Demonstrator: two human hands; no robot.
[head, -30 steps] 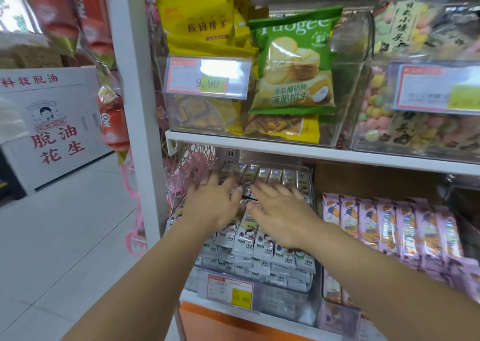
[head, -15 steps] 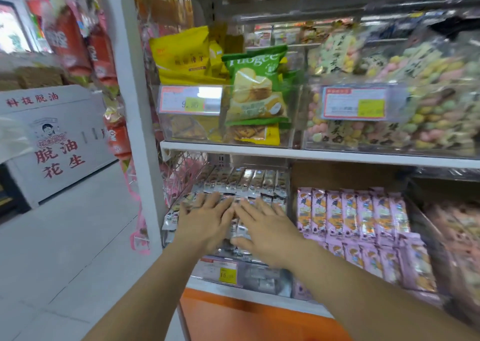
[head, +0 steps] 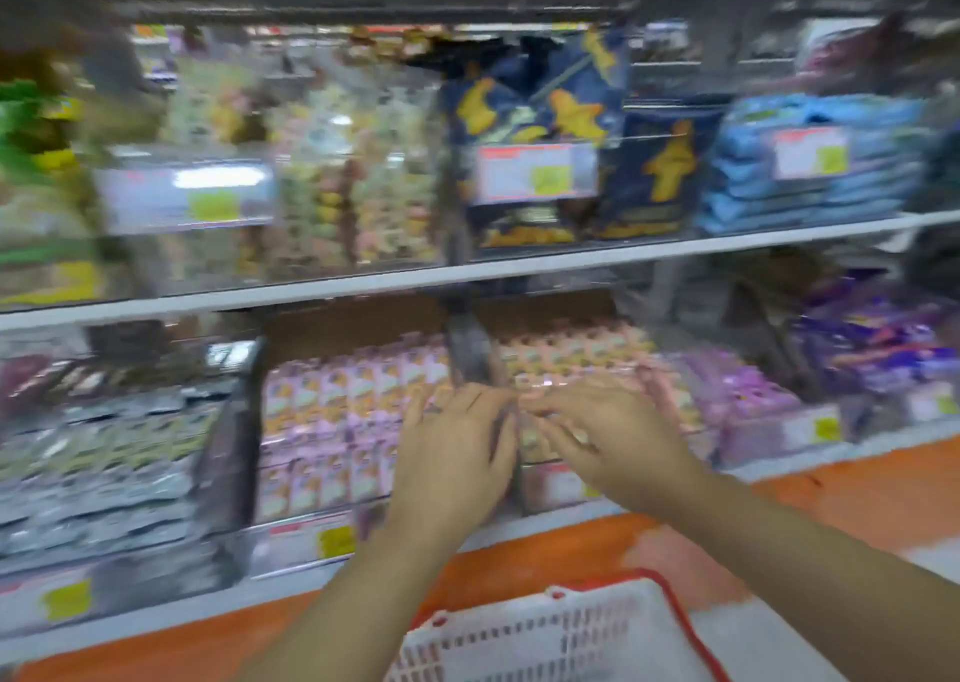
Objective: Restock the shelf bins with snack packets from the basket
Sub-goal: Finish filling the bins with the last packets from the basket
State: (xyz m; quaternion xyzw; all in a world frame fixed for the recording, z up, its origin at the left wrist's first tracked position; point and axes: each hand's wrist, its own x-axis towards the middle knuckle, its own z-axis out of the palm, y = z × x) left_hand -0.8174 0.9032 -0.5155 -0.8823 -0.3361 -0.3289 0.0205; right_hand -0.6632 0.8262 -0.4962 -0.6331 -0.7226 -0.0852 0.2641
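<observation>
The picture is heavily blurred by motion. My left hand (head: 457, 453) and my right hand (head: 608, 437) are held flat with fingers spread, side by side, in front of the lower shelf. They hover over the divider between a bin of pink-and-lilac snack packets (head: 337, 406) and a bin of peach-coloured packets (head: 571, 359). Neither hand holds anything. A white slotted basket with a red rim (head: 561, 634) sits below my arms at the bottom edge; its contents cannot be made out.
A bin of silver packets (head: 104, 463) stands at lower left, and purple packets (head: 883, 349) at lower right. The upper shelf (head: 467, 271) holds clear bins with pastel sweets, dark blue bags (head: 540, 110) and light blue packs (head: 810, 162). An orange base panel (head: 545, 557) runs under the shelf.
The view and both hands have swung right, from the silver-packet bin to the pink and peach bins. The basket has come into view below. Both hands stay empty and spread.
</observation>
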